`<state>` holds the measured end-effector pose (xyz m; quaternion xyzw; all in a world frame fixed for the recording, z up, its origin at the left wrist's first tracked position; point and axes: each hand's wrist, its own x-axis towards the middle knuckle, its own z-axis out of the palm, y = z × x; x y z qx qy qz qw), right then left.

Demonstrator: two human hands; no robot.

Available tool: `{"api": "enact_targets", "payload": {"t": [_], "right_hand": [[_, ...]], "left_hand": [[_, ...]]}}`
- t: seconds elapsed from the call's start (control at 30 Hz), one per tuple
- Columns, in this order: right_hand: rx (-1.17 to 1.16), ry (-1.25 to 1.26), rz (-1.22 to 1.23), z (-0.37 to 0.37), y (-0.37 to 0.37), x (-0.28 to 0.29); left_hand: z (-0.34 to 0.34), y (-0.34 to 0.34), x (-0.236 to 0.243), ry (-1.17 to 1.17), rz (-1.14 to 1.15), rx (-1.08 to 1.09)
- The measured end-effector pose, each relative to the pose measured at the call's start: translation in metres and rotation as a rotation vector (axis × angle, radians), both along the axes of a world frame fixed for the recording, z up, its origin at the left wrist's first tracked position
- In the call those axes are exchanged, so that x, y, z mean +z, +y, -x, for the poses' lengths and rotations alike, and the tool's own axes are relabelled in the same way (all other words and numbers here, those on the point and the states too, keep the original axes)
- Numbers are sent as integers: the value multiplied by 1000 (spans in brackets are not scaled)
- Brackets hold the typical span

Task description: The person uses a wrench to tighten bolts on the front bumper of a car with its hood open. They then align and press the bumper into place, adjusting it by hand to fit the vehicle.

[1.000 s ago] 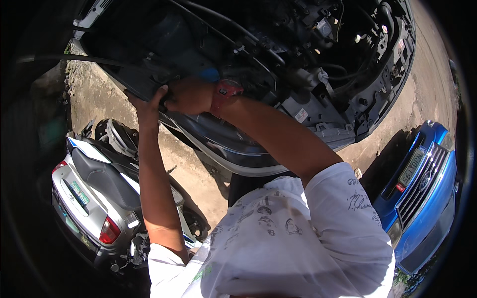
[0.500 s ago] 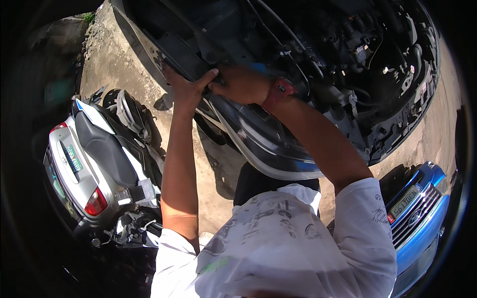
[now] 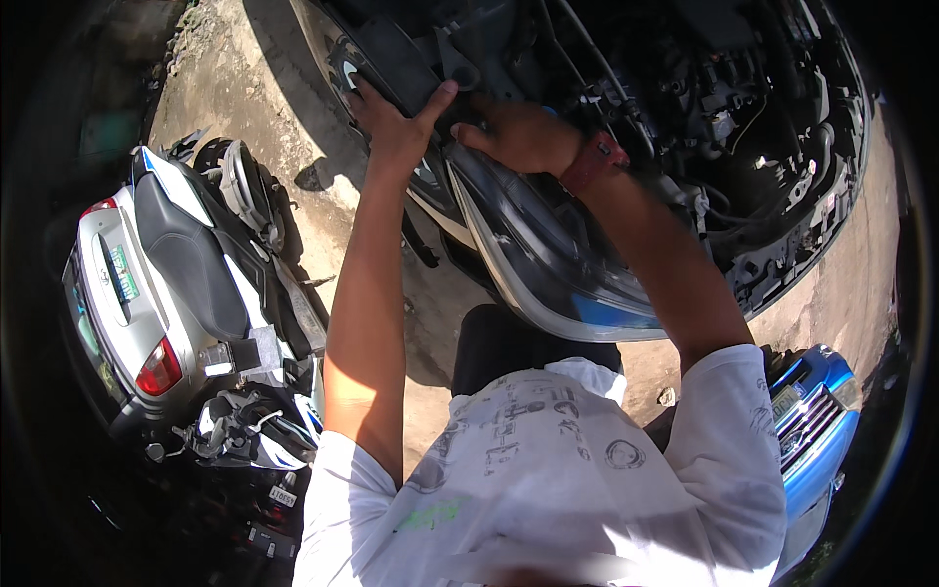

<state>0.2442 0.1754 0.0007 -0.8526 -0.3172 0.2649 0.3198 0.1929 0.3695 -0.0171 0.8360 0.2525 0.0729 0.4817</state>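
My left hand [image 3: 396,127] grips the dark edge panel [image 3: 381,59] along the left side of the open engine bay, its thumb apart from the fingers on top of it. Just right of it, my right hand [image 3: 514,137], with a red watch [image 3: 597,161] at the wrist, is closed over dark parts beside that panel. Its fingertips and whatever they hold are hidden. Below my hands lies the car's headlamp [image 3: 548,254], curving along the corner of the body.
Engine parts and hoses [image 3: 724,108] fill the upper right. A scooter [image 3: 196,264] and a silver car [image 3: 127,293] stand at the left on rough concrete [image 3: 284,117]. A blue car [image 3: 812,450] is at lower right. My white-shirted body [image 3: 548,470] occupies the bottom.
Both hands appear higher and farther right in the view, as does the engine bay, while the camera view has shifted. My hands stay at the same corner of the car.
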Motion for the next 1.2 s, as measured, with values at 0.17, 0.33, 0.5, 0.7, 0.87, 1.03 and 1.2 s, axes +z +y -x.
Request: {"api": "enact_targets", "payload": {"t": [0.17, 0.33, 0.5, 0.7, 0.87, 1.03, 1.2], "right_hand": [[45, 23, 88, -5, 0, 2], [36, -12, 51, -8, 1, -1], [138, -41, 109, -16, -2, -14], [93, -292, 157, -14, -2, 12], [-73, -346, 79, 10, -28, 49], [-36, -501, -486, 104, -97, 68], [151, -477, -470, 263, -178, 53]], "left_hand": [[22, -7, 23, -68, 278, 70], [88, 39, -27, -172, 465, 94], [325, 22, -184, 254, 154, 230], [713, -105, -243, 1410, 408, 291], [842, -222, -205, 1216, 562, 692], [751, -256, -180, 716, 312, 1131], [579, -187, -18, -168, -155, 1012]]}}
